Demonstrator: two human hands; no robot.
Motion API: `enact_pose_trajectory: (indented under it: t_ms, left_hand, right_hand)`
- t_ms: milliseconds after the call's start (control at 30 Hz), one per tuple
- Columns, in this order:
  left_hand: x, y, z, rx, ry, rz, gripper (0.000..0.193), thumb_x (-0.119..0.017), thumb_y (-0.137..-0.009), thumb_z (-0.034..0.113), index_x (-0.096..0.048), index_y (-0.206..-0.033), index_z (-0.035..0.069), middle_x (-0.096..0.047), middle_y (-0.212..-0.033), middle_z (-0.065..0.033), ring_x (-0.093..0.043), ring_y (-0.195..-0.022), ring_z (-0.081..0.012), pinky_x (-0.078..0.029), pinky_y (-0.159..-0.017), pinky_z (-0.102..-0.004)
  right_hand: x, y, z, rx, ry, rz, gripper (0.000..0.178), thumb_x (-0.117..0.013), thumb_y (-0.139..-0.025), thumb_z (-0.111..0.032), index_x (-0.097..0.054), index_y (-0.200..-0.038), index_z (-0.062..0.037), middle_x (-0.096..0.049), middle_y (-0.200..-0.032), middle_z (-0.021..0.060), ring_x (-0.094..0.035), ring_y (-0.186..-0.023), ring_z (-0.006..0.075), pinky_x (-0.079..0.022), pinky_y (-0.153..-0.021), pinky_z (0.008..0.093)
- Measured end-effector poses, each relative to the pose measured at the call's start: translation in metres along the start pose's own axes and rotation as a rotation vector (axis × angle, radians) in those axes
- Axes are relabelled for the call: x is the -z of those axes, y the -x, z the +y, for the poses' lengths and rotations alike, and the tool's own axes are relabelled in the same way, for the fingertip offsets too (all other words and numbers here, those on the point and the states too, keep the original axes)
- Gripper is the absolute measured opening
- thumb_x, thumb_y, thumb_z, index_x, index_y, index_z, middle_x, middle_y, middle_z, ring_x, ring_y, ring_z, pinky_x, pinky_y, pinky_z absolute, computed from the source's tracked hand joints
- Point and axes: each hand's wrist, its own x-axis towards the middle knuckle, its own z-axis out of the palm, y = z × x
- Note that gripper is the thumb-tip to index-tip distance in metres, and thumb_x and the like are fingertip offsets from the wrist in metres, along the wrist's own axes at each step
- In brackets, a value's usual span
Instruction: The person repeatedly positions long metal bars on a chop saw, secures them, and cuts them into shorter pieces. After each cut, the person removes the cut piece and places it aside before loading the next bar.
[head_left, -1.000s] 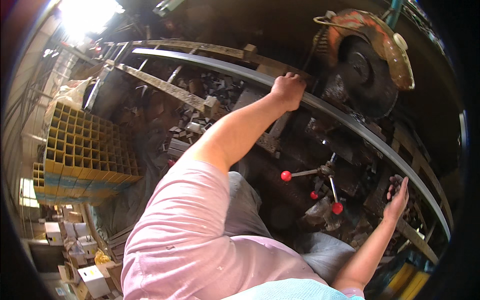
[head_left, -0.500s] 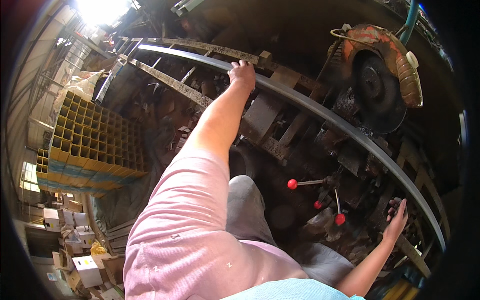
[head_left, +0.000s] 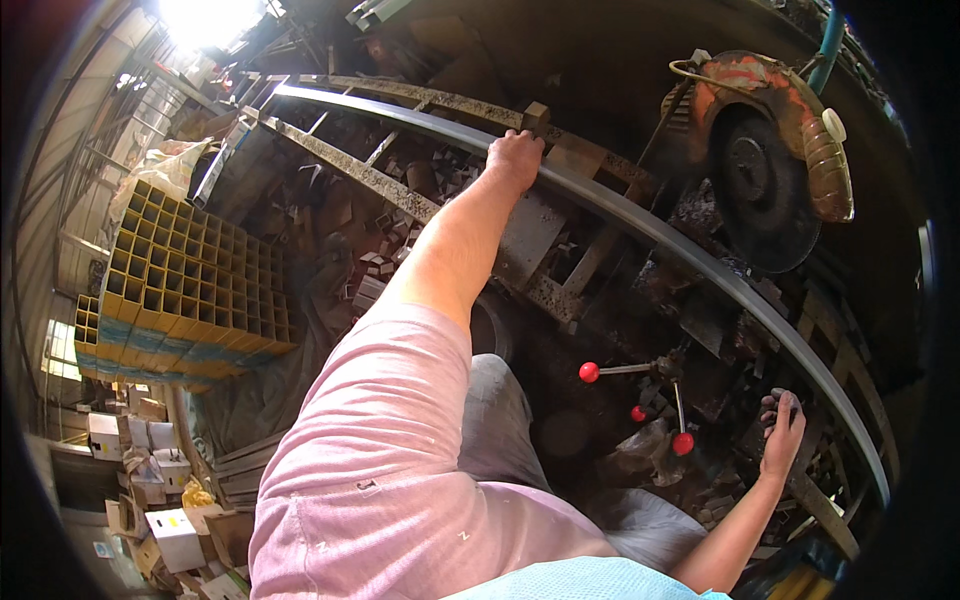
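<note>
A long grey metal bar runs from the far left down to the lower right, bowed by the lens. My left hand reaches across to it, fingers closed over it beside a small wooden-looking block. My right hand is on the near side of the bar's right end, apart from it, with loosely curled fingers, darkened tips and nothing visible in it. Beyond the bar stands a cut-off saw with a large dark disc under a worn orange guard. The disc does not touch the bar.
A spoked handle with red knobs sits between my hands. A speckled metal rail frame stretches to the far left, small offcuts beneath it. Stacked yellow square tubes and white boxes stand on the left.
My left hand has shifted right along the bar, towards the saw. My right hand has moved slightly left and away from me. The bar looks nearly unmoved.
</note>
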Motion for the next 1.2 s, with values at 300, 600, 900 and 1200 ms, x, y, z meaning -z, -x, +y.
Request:
enact_pose_trajectory:
  t_ms: [300, 600, 900, 1200]
  left_hand:
    - [-0.001, -0.006, -0.007, 0.005, -0.007, 0.013, 0.039, -0.074, -0.091, 0.011, -0.071, -0.13, 0.015, -0.071, -0.132, -0.0112, -0.067, -0.127, -0.0332, -0.059, -0.103, -0.0437]
    - [0.019, 0.029, -0.041, -0.08, 0.078, 0.081, 0.073, -0.076, -0.079, 0.011, -0.058, -0.149, 0.003, -0.06, -0.152, -0.0189, -0.054, -0.145, -0.0371, -0.044, -0.122, -0.0444]
    - [0.018, 0.302, -0.037, -0.087, 0.686, 0.221, 0.04, -0.083, -0.077, 0.011, -0.071, -0.114, 0.004, -0.068, -0.135, -0.0162, -0.062, -0.132, -0.0386, -0.051, -0.113, -0.0457]
    - [0.023, 0.399, -0.002, 0.032, 0.927, 0.263, 0.034, -0.084, -0.079, 0.01, -0.075, -0.112, 0.005, -0.073, -0.125, -0.0136, -0.068, -0.122, -0.0346, -0.054, -0.108, -0.0442]
  right_hand:
    - [-0.011, 0.006, -0.009, 0.016, 0.049, -0.041, 0.039, -0.06, -0.113, -0.04, -0.073, -0.118, -0.0041, -0.074, -0.1, 0.0018, -0.057, -0.077, 0.0045, -0.035, -0.057, 0.0219]
    - [-0.094, 0.085, -0.079, -0.01, 0.585, -0.573, 0.049, -0.077, -0.097, -0.038, -0.071, -0.124, 0.002, -0.078, -0.11, 0.0263, -0.076, -0.107, 0.0418, -0.057, -0.095, 0.0489]
    - [-0.104, 0.078, -0.04, -0.254, 0.678, -0.691, 0.036, -0.078, -0.094, -0.037, -0.073, -0.091, -0.0016, -0.076, -0.082, 0.0197, -0.074, -0.074, 0.0344, -0.059, -0.074, 0.0436]
    - [-0.309, 0.078, 0.104, -0.73, -0.116, -0.51, 0.045, -0.065, -0.105, -0.062, -0.062, -0.112, -0.0168, -0.073, -0.079, 0.009, -0.065, -0.059, 0.0238, -0.047, -0.053, 0.0416]
